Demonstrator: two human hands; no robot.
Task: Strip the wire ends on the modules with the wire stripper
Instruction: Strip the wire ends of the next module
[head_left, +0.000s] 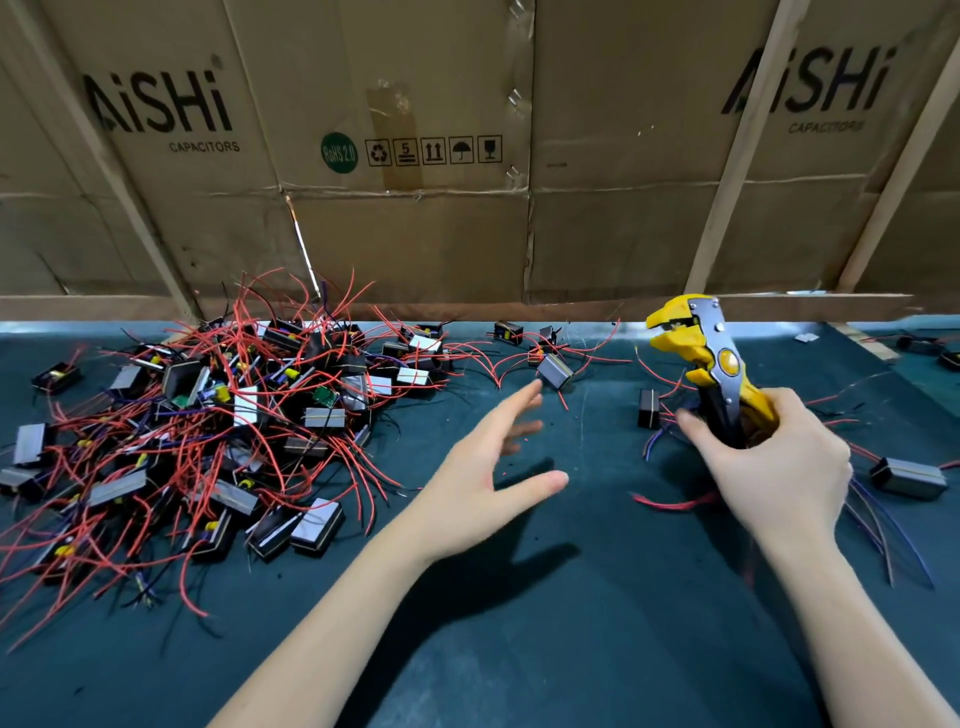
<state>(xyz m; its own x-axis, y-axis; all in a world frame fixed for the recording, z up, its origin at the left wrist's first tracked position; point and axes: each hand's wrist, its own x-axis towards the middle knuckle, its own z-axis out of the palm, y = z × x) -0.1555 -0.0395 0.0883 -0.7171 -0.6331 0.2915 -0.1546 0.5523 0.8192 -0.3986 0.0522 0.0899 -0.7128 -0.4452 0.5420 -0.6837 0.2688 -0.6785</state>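
A yellow and black wire stripper (704, 358) stands upright at the right, jaws pointing left; my right hand (779, 462) grips its handles. My left hand (493, 462) hovers above the mat in the middle, fingers spread and straight, holding nothing. Its fingertips are just short of a small grey and black module (555, 371) with red wires. A large pile of such modules (218, 431) with tangled red wires fills the left of the dark green mat (545, 623). Another module (648, 409) stands left of my right hand.
A wall of brown cardboard boxes (415, 156) with wooden slats closes off the back edge. More modules (908, 478) with blue and black wires lie at the right, and a loose red wire (670, 503) lies below my right hand.
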